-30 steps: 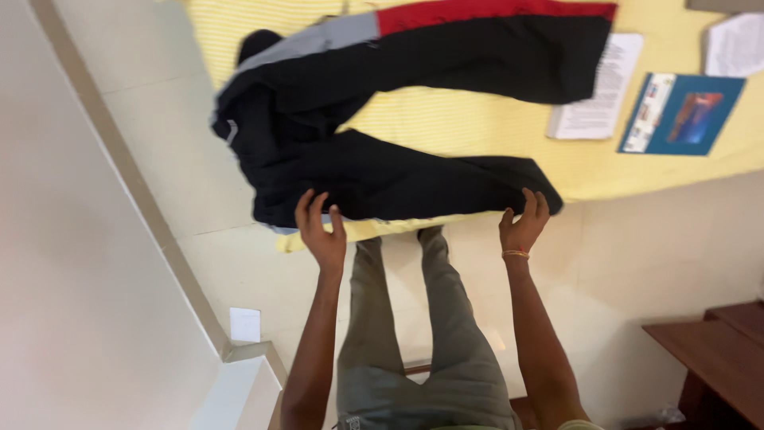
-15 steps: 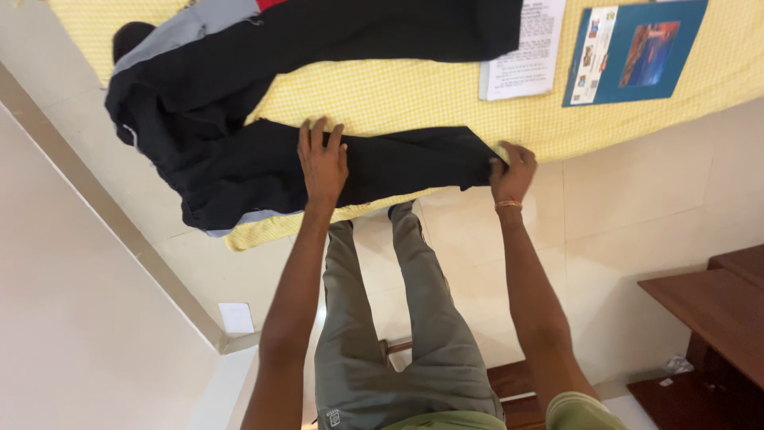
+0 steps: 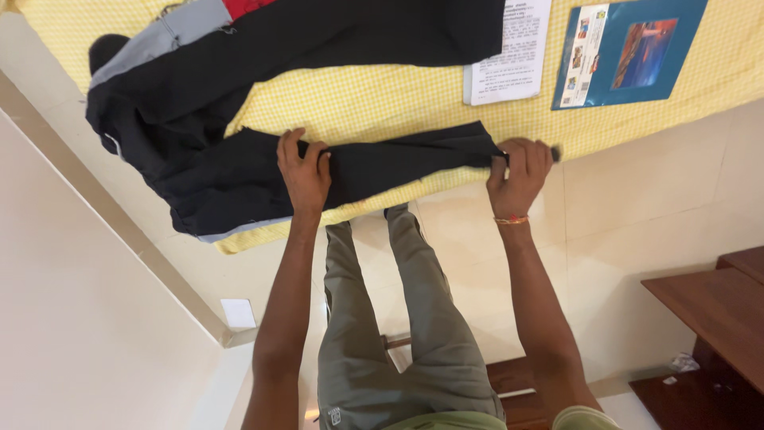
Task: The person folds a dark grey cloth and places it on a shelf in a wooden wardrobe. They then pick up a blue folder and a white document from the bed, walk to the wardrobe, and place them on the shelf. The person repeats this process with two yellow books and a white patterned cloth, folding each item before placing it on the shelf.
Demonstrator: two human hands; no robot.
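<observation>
Fingers of the left hand (image 3: 305,173) and right hand (image 3: 521,173) clench the black trouser leg (image 3: 398,163) on the yellow checked cloth (image 3: 374,99); its far leg is cut off.

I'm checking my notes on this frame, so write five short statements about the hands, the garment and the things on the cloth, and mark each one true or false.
1. Both hands grip the near leg of the black track trousers with grey and red side panels. True: the left hand and the right hand are closed on it.
2. The trousers lie on a blue cloth. False: the checked cloth is yellow.
3. A blue-covered booklet lies on the cloth. True.
4. The right wrist is bare. False: it wears a thin bangle.
5. The printed white paper sheet lies on the floor. False: it lies on the cloth, beside the booklet.
</observation>
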